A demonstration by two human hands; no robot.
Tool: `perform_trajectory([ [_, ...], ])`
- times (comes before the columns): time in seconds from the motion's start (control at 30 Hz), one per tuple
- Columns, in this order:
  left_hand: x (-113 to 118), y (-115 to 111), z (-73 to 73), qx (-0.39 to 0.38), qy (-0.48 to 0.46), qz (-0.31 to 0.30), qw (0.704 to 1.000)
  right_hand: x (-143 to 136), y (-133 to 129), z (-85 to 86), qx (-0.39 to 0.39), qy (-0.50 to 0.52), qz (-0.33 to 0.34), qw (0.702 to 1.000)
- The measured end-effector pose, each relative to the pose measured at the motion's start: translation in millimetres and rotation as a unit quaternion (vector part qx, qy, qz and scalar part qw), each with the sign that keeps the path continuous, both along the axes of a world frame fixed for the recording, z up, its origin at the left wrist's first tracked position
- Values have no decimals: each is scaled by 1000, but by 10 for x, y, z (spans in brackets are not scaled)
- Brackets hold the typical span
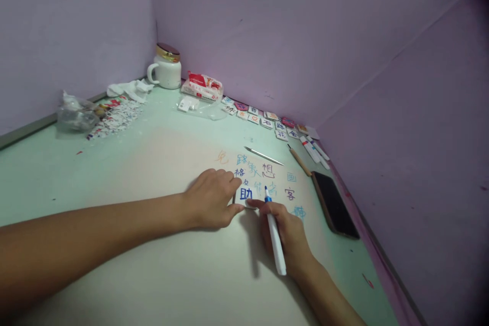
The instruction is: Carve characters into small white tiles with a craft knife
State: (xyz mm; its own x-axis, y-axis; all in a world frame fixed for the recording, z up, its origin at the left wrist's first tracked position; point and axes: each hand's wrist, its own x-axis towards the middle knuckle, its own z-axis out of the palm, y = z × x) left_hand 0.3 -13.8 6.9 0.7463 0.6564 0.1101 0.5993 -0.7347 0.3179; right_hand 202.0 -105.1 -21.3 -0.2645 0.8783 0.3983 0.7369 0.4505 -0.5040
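Observation:
A small white tile bearing a blue handwritten character lies at the middle of the table. My left hand grips its left side, thumb at the near corner and fingers at the far one. In my right hand is a white marker, uncapped, its blue tip pointing up and away from the tile. The right index fingertip touches the tile's lower edge. Around the tile, handwritten characters in blue, purple and orange mark the tabletop.
A phone, a wooden-handled tool, a metal rod and several markers lie to the right. Lettered tiles line the back wall. Farther left are a snack packet, a lidded mug, scraps and a plastic bag.

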Motion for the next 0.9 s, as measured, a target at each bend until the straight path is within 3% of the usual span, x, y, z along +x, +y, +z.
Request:
perform_trajectory([
  [0.3,3,-8,5,3,0,9,1000,-49,2,22,41,-77,-27,996],
  [0.9,4,-11,16,6,9,15,1000,-155,26,86,119,-129,-24,984],
])
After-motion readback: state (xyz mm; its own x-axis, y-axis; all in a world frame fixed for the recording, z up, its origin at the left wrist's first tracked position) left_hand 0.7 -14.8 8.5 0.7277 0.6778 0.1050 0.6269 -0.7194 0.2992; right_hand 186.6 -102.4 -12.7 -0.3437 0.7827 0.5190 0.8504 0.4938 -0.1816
